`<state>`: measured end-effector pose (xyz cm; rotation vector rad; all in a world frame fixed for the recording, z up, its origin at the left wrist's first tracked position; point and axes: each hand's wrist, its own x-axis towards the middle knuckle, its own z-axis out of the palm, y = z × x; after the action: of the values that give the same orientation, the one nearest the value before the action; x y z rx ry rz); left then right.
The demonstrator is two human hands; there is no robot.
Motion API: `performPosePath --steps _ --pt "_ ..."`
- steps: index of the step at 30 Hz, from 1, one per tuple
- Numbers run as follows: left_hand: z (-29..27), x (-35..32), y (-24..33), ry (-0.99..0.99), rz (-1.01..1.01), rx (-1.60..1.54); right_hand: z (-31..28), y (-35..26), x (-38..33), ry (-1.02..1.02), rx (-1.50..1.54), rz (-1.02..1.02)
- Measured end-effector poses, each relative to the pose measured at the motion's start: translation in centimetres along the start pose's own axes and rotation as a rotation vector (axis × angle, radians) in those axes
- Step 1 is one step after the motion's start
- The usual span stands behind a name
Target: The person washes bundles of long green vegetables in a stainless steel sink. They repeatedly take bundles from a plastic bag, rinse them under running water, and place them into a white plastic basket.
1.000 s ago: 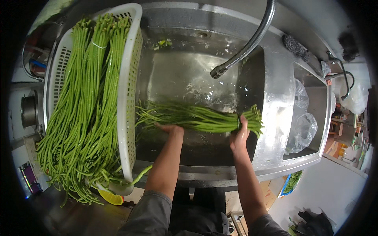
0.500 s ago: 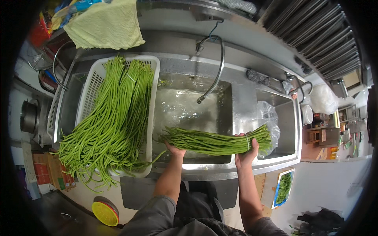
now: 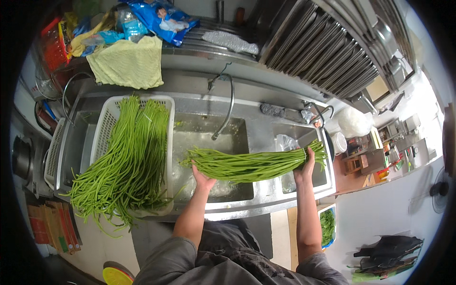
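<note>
A tied bundle of green long beans lies level across both my hands, above the front of the middle sink basin. My left hand is closed under the bundle's left end, its fingers partly hidden by the beans. Near the band at the right end, my right hand grips the bundle with the thumb in front. To my left, many more long beans fill a white perforated plastic crate, their loose ends hanging over its front edge. Shallow water shows in the basin behind the bundle.
A flexible tap hose curves down over the middle basin. In the right basin is a clear plastic bag. A yellow cloth drapes from the shelf. On the floor stand a yellow basket and a box of leafy greens.
The bundle, held in both hands, has shifted right relative to the sink and now reaches over the right basin. My view has tilted up, showing more of the shelf and racks.
</note>
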<state>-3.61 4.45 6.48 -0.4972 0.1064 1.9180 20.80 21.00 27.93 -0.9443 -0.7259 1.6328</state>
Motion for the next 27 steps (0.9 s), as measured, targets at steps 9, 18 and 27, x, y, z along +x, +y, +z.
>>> performPosePath --steps 9,18,27 --pt "6.9 -0.8 -0.5 -0.427 -0.034 0.029 -4.6 -6.0 5.5 -0.082 0.286 0.138" --pt "13.7 -0.9 1.2 -0.519 -0.015 0.175 -1.2 -7.9 3.2 -0.172 0.465 0.009" --pt "20.4 -5.1 -1.0 -0.261 0.269 0.206 0.8 -10.3 2.9 -0.371 0.484 -0.053"
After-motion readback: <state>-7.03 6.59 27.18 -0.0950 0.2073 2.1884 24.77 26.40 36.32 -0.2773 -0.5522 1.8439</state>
